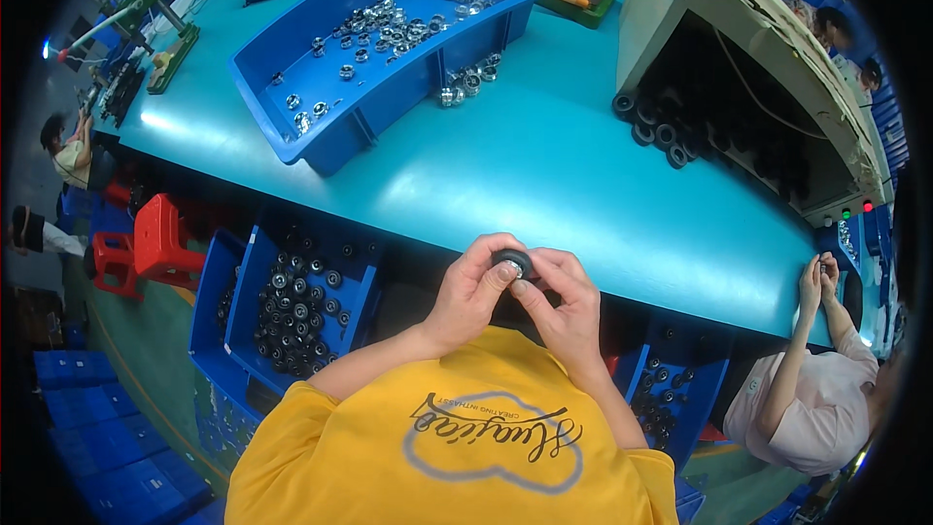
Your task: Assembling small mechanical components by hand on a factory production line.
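Just in front of the yellow shirt, close to the table's near edge, both my hands pinch one small wheel between them. The wheel has a black rubber tyre point(513, 258) around a shiny silver hub, part of which is covered by my thumbs. My left hand point(468, 294) grips its left side, thumb on the hub. On the other side, my right hand point(566, 306) closes its thumb and fingertips on the rim. Beyond them, a blue bin point(335, 141) on the table holds many silver hubs point(384, 24), and a few more hubs point(470, 84) lie beside it.
Black tyres point(666, 136) spill from a box-like machine point(649, 34) at the right. Below the table edge, blue bins hold assembled wheels point(299, 306) at left and more wheels point(661, 389) at right. Red stools point(165, 238) stand left. A co-worker point(812, 399) sits at far right.
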The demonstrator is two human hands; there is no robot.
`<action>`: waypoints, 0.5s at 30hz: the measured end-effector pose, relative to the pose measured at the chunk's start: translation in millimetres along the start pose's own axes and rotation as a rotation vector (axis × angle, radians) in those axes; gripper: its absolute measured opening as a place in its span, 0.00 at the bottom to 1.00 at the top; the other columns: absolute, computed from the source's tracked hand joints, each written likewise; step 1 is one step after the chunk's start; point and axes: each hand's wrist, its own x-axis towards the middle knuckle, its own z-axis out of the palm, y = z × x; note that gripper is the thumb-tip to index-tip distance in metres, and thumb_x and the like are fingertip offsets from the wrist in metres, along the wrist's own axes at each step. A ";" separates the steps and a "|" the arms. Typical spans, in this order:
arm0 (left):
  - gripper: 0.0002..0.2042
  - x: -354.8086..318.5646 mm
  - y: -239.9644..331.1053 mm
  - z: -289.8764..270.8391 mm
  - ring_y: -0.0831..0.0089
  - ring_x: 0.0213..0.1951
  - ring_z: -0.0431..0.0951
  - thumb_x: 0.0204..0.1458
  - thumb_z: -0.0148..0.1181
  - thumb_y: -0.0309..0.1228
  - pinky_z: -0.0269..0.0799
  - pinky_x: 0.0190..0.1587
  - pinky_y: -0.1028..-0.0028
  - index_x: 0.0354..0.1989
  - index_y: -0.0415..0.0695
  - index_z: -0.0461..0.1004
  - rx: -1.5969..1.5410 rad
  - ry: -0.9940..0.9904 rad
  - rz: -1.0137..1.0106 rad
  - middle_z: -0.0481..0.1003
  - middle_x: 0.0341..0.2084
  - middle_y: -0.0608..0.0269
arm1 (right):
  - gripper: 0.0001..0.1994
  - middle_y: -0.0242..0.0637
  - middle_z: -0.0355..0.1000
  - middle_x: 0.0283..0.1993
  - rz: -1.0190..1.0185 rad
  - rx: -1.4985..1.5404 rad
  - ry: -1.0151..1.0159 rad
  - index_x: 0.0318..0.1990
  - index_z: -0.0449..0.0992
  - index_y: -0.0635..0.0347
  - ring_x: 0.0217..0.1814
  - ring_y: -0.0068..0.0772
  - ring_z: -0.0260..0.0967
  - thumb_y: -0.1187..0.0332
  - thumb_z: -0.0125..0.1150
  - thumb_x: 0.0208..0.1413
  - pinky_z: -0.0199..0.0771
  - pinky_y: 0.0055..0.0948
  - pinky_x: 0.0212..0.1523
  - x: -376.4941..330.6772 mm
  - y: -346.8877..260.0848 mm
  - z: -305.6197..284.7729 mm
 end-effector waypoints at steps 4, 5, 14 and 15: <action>0.10 -0.6 -5.1 0.3 0.79 0.46 0.75 0.70 0.56 0.28 0.73 0.52 0.76 0.56 0.40 0.72 0.129 0.050 0.059 0.76 0.43 0.65 | 0.15 0.39 0.79 0.47 -0.032 -0.100 0.086 0.50 0.84 0.63 0.41 0.30 0.79 0.73 0.75 0.54 0.80 0.27 0.40 0.5 -9.0 4.9; 0.10 0.3 -5.7 0.3 0.79 0.45 0.74 0.70 0.56 0.28 0.73 0.52 0.76 0.56 0.40 0.72 0.116 0.051 0.051 0.75 0.42 0.65 | 0.15 0.39 0.79 0.47 -0.079 -0.172 0.094 0.50 0.84 0.63 0.41 0.29 0.79 0.73 0.75 0.54 0.80 0.27 0.40 0.8 -9.8 4.3; 0.13 15.0 6.8 -7.0 0.79 0.43 0.74 0.70 0.57 0.30 0.75 0.49 0.76 0.59 0.40 0.71 -0.118 -0.080 -0.168 0.75 0.41 0.67 | 0.16 0.37 0.77 0.46 0.149 0.233 0.069 0.52 0.84 0.63 0.43 0.27 0.78 0.76 0.73 0.55 0.80 0.26 0.43 5.0 8.3 4.0; 0.14 15.6 0.9 -8.0 0.79 0.42 0.74 0.70 0.57 0.30 0.75 0.49 0.75 0.60 0.40 0.71 -0.129 -0.069 -0.145 0.75 0.41 0.67 | 0.17 0.36 0.76 0.47 0.095 0.204 0.050 0.53 0.83 0.63 0.42 0.27 0.78 0.77 0.72 0.55 0.80 0.26 0.43 7.1 5.9 3.5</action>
